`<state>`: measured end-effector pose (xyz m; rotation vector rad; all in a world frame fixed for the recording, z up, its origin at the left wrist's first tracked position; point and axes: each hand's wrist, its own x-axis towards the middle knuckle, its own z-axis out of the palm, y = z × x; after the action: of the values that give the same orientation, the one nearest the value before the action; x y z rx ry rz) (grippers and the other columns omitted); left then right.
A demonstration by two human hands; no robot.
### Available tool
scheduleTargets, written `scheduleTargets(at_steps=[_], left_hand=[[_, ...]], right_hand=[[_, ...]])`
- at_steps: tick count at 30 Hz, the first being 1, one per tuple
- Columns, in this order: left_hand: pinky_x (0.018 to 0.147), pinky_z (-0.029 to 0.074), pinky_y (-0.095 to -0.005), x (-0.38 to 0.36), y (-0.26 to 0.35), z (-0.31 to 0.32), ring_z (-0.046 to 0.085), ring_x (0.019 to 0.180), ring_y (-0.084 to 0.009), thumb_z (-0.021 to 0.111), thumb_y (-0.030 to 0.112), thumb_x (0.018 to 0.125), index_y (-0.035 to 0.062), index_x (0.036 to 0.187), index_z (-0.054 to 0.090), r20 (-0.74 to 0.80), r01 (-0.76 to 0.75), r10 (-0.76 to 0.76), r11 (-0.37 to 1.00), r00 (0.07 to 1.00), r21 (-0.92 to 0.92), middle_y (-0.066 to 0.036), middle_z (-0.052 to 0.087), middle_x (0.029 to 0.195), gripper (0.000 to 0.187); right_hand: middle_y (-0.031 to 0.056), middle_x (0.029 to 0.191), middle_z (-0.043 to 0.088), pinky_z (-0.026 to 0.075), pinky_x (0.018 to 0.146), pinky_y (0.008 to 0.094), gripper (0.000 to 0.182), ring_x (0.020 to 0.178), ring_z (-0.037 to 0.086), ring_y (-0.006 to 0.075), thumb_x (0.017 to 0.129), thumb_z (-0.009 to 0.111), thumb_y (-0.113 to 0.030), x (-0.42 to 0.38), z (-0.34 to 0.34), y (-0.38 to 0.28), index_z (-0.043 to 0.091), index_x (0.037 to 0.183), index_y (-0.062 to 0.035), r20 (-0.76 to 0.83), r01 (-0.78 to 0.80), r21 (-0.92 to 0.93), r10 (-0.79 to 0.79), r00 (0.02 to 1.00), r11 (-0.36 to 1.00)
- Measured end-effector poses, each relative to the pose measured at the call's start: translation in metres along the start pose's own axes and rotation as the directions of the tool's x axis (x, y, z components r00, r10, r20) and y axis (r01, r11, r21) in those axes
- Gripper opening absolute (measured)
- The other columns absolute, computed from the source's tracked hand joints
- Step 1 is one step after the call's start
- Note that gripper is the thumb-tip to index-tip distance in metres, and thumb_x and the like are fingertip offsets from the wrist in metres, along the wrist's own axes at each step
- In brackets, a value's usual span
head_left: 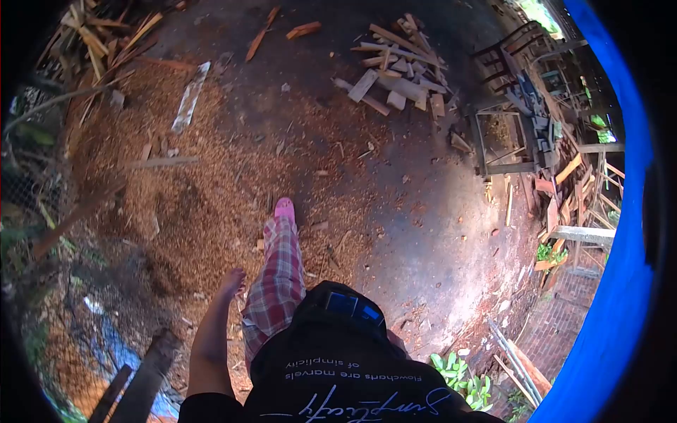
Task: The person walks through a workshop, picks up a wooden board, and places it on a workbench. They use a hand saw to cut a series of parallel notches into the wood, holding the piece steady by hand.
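Left grip (231, 283) is hanging beside my checked trouser leg (282, 278), fingers loosely curled and apart, holding nothing that I am seeing. Right hand is not showing; black shirt (331, 384) is filling that side, so its state I cannot tell. Nearest stuff: wood chips (218, 190), lying scattered over the floor below and ahead of the left grip, well apart from the fingers. Beyond, a pale strip (190, 97) is lying flat on the chips, ahead and a little left; its long axis is running away from me, far end leaning right. A thin board (166, 162) is lying nearer, nearly crosswise to my facing. Left hand is the one lying closer to both. Wood pile (405, 88) is sitting well ahead and to the right, its pieces pointing several ways; my pink shoe (284, 209) is standing roughly on the line between it and the left grip. Farther right, a wooden frame (509, 168) is standing next to stacked timber.
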<state>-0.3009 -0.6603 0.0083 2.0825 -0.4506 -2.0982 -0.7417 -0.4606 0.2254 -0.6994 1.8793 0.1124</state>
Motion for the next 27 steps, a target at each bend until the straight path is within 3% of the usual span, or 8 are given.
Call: scheduleTargets(at_steps=[3,6,9,13,21,24,26,27], left_hand=[[0.046,0.042,-0.0285,0.026,0.076,0.015,0.051,0.056,-0.0111,0.056,0.023,0.09,0.0148,0.109,0.058,-0.043,0.01,-0.007,0.997,0.999,0.082,0.0,0.054,0.075,0.021],[0.045,0.041,-0.0277,0.059,0.162,0.034,0.05,0.053,-0.0095,0.054,0.018,0.091,0.0131,0.099,0.057,-0.009,-0.165,0.166,0.985,0.986,0.05,0.002,0.05,0.064,0.009],[0.045,0.04,-0.026,0.061,0.266,0.056,0.049,0.051,-0.0099,0.053,0.016,0.092,0.0124,0.095,0.056,0.061,-0.283,0.287,0.957,0.956,-0.058,0.002,0.05,0.06,0.006],[0.045,0.04,-0.0246,0.086,0.37,0.072,0.053,0.053,-0.0095,0.057,0.02,0.092,0.0084,0.103,0.06,0.129,-0.448,0.446,0.894,0.886,-0.015,0.0,0.055,0.068,0.017],[0.042,0.039,-0.0262,0.168,0.499,0.047,0.05,0.052,-0.0095,0.054,0.02,0.091,0.0134,0.085,0.059,0.184,-0.301,0.306,0.952,0.934,-0.052,0.001,0.053,0.064,0.01],[0.038,0.037,-0.0268,0.184,0.56,0.033,0.049,0.049,-0.0103,0.059,0.023,0.088,0.0119,0.089,0.061,-0.002,-0.226,0.23,0.957,0.973,0.181,0.0,0.055,0.067,0.012],[0.059,0.051,-0.0377,0.207,0.604,0.02,0.061,0.076,-0.0235,0.062,0.036,0.085,0.0112,0.11,0.061,0.148,-0.374,0.352,0.757,0.924,0.536,-0.011,0.062,0.091,0.035],[0.079,0.045,-0.0431,0.189,0.637,0.029,0.053,0.099,-0.031,0.061,0.044,0.084,0.0109,0.123,0.053,-0.035,-0.345,0.513,0.625,0.858,0.701,-0.017,0.055,0.111,0.052]], right_hand=[[0.0125,0.097,0.066,0.049,0.079,0.0363,0.037,0.093,0.063,0.0208,0.081,0.068,-0.021,0.036,-0.036,-0.021,0.055,0.112,-0.0061,-0.021,0.07,0.044,-0.069,0.997,0.997],[0.009,0.106,0.064,0.049,0.086,0.0323,0.044,0.1,0.06,0.0178,0.086,0.065,-0.02,0.052,-0.092,-0.084,0.052,0.126,-0.0109,0.331,0.135,0.455,-0.308,0.892,0.88],[0.0044,0.116,0.061,0.05,0.081,0.0305,0.04,0.104,0.058,0.0156,0.092,0.061,-0.022,0.05,-0.182,-0.182,0.051,0.129,-0.009,0.531,0.02,0.143,-0.094,0.842,0.989],[0.0036,0.113,0.062,0.051,0.079,0.0322,0.041,0.099,0.058,0.0145,0.091,0.063,-0.028,0.11,-0.219,-0.231,0.054,0.127,-0.0117,0.334,0.058,0.217,-0.13,0.933,0.974],[0.0077,0.112,0.065,0.048,0.088,0.0347,0.051,0.103,0.059,0.0202,0.087,0.062,-0.047,0.303,-0.253,-0.317,0.057,0.124,-0.0115,0.191,0.28,-0.014,-0.273,0.943,0.96],[0.0149,0.119,0.06,0.045,0.093,0.0383,0.059,0.11,0.056,0.0268,0.087,0.058,-0.051,0.337,-0.307,-0.409,0.053,0.127,-0.0091,0.249,0.216,-0.06,-0.195,0.949,0.975],[0.0199,0.123,0.057,0.043,0.097,0.0411,0.064,0.115,0.054,0.0317,0.087,0.056,-0.054,0.378,-0.346,-0.464,0.05,0.131,-0.0084,0.132,0.254,-0.285,-0.225,0.966,0.924],[0.0224,0.125,0.055,0.042,0.098,0.0425,0.066,0.117,0.053,0.0342,0.087,0.054,-0.055,0.397,-0.367,-0.497,0.048,0.133,-0.0081,0.034,0.254,-0.375,-0.261,0.965,0.891]])
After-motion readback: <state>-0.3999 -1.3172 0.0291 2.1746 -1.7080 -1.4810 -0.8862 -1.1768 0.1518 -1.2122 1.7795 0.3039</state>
